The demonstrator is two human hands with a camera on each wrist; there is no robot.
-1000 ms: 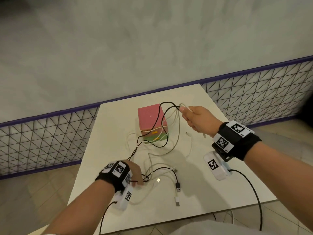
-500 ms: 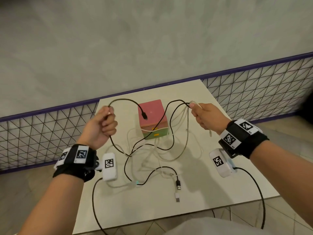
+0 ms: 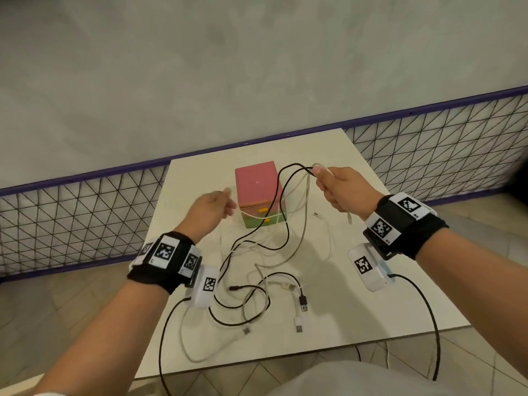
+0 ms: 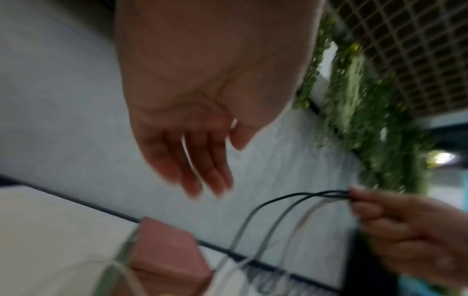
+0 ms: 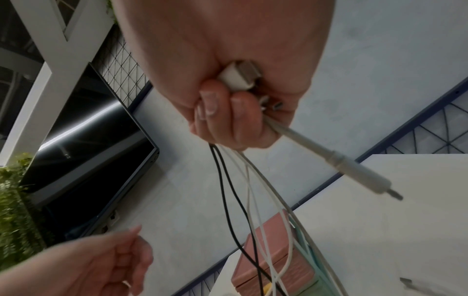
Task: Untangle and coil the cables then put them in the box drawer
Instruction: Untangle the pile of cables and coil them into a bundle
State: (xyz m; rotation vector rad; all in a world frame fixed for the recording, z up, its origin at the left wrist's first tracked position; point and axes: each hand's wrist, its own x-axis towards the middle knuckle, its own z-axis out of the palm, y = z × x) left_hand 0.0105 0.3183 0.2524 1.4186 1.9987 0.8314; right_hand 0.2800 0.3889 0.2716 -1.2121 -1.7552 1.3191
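Observation:
A tangle of black and white cables (image 3: 257, 284) lies on the white table (image 3: 371, 304) in front of the pink and green box (image 3: 258, 192). My right hand (image 3: 337, 187) is raised right of the box and grips a bunch of black and white cables (image 5: 235, 180), with a white plug (image 5: 359, 174) sticking out of the fist. Those strands hang down across the box front. My left hand (image 3: 211, 210) hovers left of the box, fingers loosely extended (image 4: 202, 170), holding nothing. The box drawers look closed.
Loose USB plugs (image 3: 303, 301) lie near the table's front edge, and a small connector (image 3: 316, 214) lies right of the box. A purple-railed mesh fence (image 3: 85, 218) runs behind the table below a grey wall. Camera leads trail from both wrists.
My left hand has let go of the black cable it held up and moved right toward the box. That cable end has dropped onto the table. The right hand keeps its grip.

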